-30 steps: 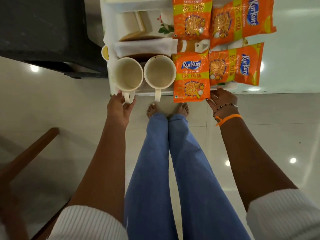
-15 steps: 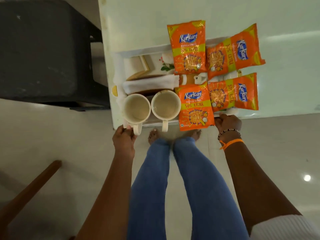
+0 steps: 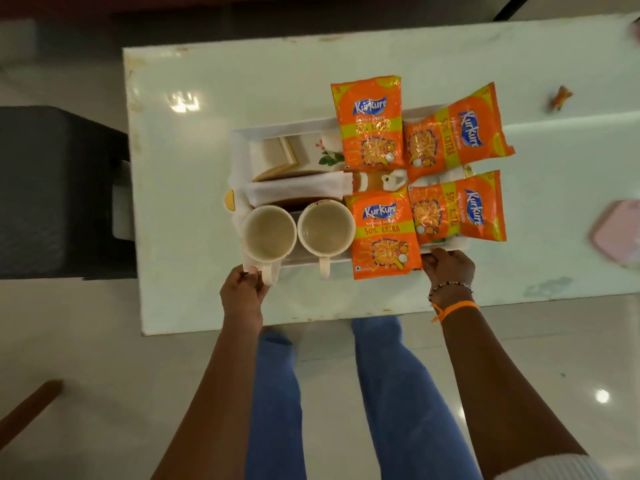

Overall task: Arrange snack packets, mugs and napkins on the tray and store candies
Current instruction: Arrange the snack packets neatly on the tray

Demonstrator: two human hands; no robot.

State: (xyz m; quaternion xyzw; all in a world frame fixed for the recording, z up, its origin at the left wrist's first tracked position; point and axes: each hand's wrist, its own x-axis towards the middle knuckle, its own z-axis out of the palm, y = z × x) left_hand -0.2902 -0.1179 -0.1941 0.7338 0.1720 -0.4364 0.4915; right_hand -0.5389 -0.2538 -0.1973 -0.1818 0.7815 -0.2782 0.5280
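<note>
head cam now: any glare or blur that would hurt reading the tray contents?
Head view: ceiling-light glare on the glossy table and floor, none on the tray; snack packets and mugs reasonably sharp, print readable; right edge smeared, the pink thing blurred beyond telling, the candy soft; wide-angle bends the table edges; left hand and right hand clear.

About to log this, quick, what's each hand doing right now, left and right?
Left hand: closed on the near left edge of the tray, beside a mug handle.
Right hand: closed on the tray's near right edge.
</note>
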